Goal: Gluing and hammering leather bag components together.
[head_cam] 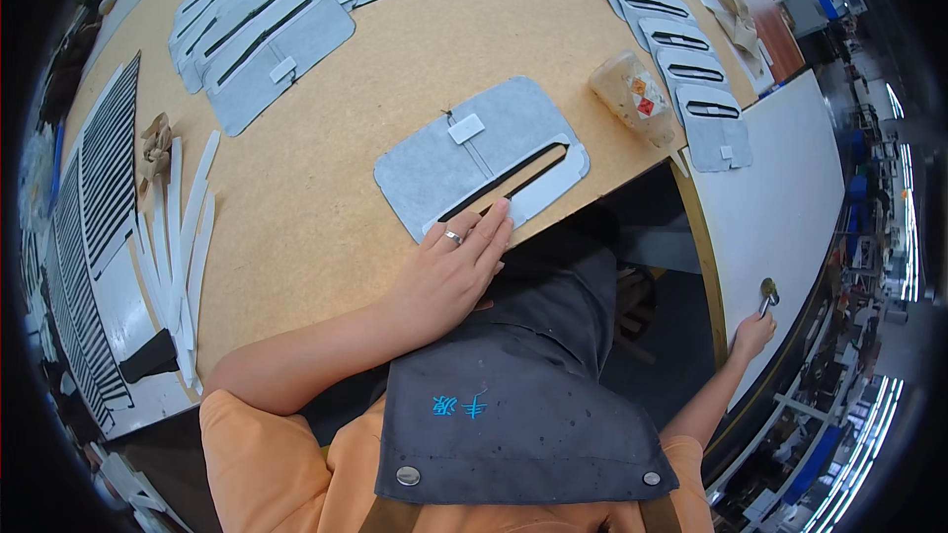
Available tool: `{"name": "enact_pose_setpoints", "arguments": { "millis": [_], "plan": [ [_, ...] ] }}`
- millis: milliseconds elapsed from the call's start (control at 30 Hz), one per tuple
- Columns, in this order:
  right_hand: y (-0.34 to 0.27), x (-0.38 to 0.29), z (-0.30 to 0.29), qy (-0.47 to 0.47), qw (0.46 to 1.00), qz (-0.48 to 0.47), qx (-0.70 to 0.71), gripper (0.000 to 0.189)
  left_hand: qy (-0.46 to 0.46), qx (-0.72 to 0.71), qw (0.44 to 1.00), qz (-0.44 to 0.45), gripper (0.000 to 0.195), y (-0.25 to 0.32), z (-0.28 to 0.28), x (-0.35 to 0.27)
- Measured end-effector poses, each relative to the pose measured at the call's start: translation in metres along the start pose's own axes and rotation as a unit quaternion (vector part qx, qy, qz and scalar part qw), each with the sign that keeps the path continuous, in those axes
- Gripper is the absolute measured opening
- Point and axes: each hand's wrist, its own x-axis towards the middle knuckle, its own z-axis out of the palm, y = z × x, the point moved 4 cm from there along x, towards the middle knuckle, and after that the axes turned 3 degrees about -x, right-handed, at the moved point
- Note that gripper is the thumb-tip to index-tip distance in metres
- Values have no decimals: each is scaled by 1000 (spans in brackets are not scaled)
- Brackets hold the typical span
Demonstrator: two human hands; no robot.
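Note:
My left hand [463, 259], with a ring on one finger, lies with extended fingers on the near edge of a grey-blue fabric-like panel [437, 163]. The panel has rounded corners, a long black-edged slot and a small white tab [466, 129] with thin cords. Its thumb is mostly hidden. At the right, over the white tabletop, my right hand [754, 334] is closed round the handle of a small metal tool [769, 298] with a yellowish rounded head. The tool's exact kind is unclear.
Similar panels overlap at the upper left [296, 52] and right [692, 70]. A cloudy plastic container [629, 96] with hazard labels lies near the table edge. White strips [178, 237] and black-striped sheets [111, 155] lie left. A gap separates the wooden table [296, 185] from the white one [778, 185].

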Motion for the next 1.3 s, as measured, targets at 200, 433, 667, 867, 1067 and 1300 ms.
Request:
{"name": "enact_pose_setpoints", "arguments": {
  "millis": [200, 433, 667, 867, 1067, 1300],
  "plan": [
    [-90, -73, -56, -29, 911, -211, 354, 38, 27, 18, 999, 32, 39, -2, 3, 10],
    [-288, -232, -160, -135, 651, -638, 390, 47, 51, 29, 997, 40, 46, -4, 5, 6],
    [-319, -246, -164, -105, 644, -704, 279, 55, 55, 22, 998, 34, 44, -3, 1, 5],
    [-323, -243, -180, -44, 610, -678, 408, 56, 50, 17, 998, 25, 43, -5, 2, 2],
    [-322, -254, -146, -116, 675, -656, 317, 50, 24, -14, 999, 17, 44, -7, 1, 2],
    [-314, -246, -169, -36, 666, -597, 446, 53, 6, 11, 1000, -26, 43, -8, 1, 4]
  ]
}}
